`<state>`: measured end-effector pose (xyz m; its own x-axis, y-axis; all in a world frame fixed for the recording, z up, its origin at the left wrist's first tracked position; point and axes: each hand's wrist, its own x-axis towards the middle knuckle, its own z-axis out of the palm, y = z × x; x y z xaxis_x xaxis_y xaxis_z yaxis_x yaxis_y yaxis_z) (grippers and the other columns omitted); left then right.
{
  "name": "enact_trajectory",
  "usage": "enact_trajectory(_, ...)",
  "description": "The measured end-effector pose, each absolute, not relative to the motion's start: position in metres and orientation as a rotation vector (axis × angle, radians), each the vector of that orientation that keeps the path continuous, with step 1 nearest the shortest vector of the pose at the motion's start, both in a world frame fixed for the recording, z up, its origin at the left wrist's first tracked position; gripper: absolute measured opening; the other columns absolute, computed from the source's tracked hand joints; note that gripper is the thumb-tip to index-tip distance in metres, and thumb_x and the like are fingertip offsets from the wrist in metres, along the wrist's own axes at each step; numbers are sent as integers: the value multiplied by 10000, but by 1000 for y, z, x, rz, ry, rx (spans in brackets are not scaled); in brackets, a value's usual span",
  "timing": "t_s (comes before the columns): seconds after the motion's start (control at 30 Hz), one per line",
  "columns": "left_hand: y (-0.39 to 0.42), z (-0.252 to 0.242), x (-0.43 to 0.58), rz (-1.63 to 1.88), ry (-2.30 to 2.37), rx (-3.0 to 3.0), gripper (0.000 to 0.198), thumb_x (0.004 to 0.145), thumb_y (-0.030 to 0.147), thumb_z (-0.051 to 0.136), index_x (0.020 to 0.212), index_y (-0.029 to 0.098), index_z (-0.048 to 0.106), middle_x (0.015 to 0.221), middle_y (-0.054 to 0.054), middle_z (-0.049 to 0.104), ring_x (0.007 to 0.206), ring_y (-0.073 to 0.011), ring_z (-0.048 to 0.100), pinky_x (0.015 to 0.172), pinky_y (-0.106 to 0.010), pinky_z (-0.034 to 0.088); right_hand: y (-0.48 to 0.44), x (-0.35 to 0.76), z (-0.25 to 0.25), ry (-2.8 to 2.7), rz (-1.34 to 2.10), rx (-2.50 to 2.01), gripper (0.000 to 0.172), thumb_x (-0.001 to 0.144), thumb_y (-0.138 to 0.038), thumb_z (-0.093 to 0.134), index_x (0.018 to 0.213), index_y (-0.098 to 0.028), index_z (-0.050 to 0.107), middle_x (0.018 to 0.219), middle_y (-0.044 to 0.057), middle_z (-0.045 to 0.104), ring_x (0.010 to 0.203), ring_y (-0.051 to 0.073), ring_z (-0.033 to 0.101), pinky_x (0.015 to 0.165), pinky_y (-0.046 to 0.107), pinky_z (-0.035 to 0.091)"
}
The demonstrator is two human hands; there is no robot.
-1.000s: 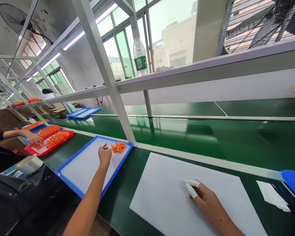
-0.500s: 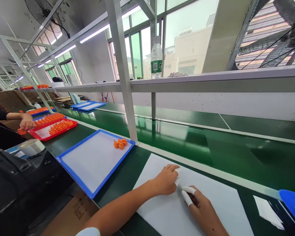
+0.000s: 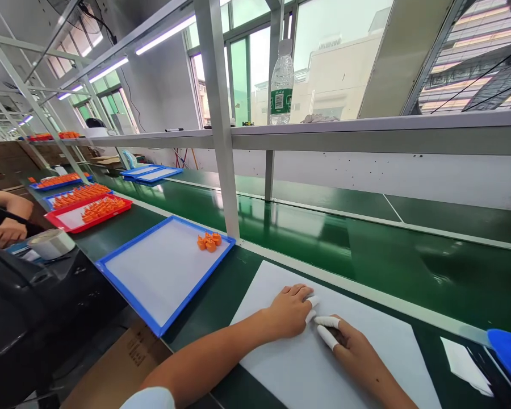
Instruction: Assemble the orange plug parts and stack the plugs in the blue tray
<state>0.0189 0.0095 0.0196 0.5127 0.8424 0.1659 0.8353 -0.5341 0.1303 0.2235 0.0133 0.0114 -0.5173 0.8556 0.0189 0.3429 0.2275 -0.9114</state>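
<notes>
My left hand (image 3: 287,311) rests on a white sheet (image 3: 392,352) on the green bench, fingers bent and held together, white cots on the tips. Those tips touch the index finger of my right hand (image 3: 351,347). The right hand lies on the same sheet, its cot-covered index finger and thumb pointing left with a small gap and nothing seen between them. Whether the left fingers hold anything is hidden. To the left lies a blue-rimmed tray (image 3: 125,296) with a few small orange parts (image 3: 208,241) in its far corner.
A green conveyor belt (image 3: 366,244) runs behind the sheet, past a white post (image 3: 221,142). A water bottle (image 3: 281,85) stands on the shelf above. Further left are a red tray (image 3: 102,217) of orange parts, a tape roll (image 3: 51,243) and a co-worker's hand (image 3: 6,232). A blue bin (image 3: 509,349) sits at the right.
My left hand left the blue tray and came across to the white sheet, meeting the right hand's fingertips. The right hand barely moved. The co-worker's hand drew back from the red tray.
</notes>
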Motion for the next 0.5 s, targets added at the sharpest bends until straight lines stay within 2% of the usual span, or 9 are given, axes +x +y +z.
enact_trajectory(0.17,15,22,16,373,1453,2693,402,844,181,533,1239,127,584,1476,-131,451,1373,-301,365,1063,-470,400,26,225,23,-1912,1441,-1227,277,767,-335,536,958,-211,694,670,7,662,607,200,594,574,287,483)
enact_trajectory(0.3,19,17,12,628,1391,2508,284,892,319,573,1110,161,667,1401,-115,542,1309,-317,440,1048,-512,406,46,223,25,-1755,1343,-1308,238,716,-350,573,844,-194,699,688,33,703,583,213,618,597,319,494)
enact_trajectory(0.4,21,14,9,942,1311,2101,238,868,318,627,1043,182,715,1242,-93,657,1172,-265,569,1034,-448,449,61,221,18,-1645,1252,-1367,268,773,-428,582,808,-197,714,680,57,714,558,224,630,588,341,504)
enact_trajectory(0.5,25,14,2,1111,1239,1509,279,847,348,657,1069,195,733,1146,-86,696,988,-215,663,885,-363,547,71,225,0,-1763,1088,-1458,251,789,-411,567,787,-234,745,668,58,723,594,248,682,554,336,514)
